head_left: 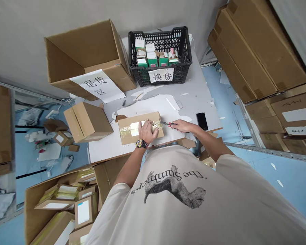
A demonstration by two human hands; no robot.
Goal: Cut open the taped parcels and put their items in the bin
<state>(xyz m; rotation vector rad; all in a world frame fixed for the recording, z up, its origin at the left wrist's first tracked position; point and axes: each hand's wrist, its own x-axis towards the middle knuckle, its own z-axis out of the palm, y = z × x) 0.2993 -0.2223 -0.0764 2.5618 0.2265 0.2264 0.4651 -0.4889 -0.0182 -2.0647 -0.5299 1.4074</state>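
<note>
A taped cardboard box (127,139) with a white label lies on the white table (104,149) in front of me. My left hand (147,132), with a watch at the wrist, rests on top of the box with its fingers out and presses on it. In my right hand (181,126) is a utility knife (167,123) with red on its handle. The blade reaches the taped right end of the box, close to my left fingers. How deep the tip goes, I cannot tell.
Behind stand an open carton (91,64) and a black crate (159,69) holding several small green-white boxes. A closed carton (88,120) sits left, a phone (202,121) right. Paper scraps litter the table. A large carton (29,204) of parcels is at lower left.
</note>
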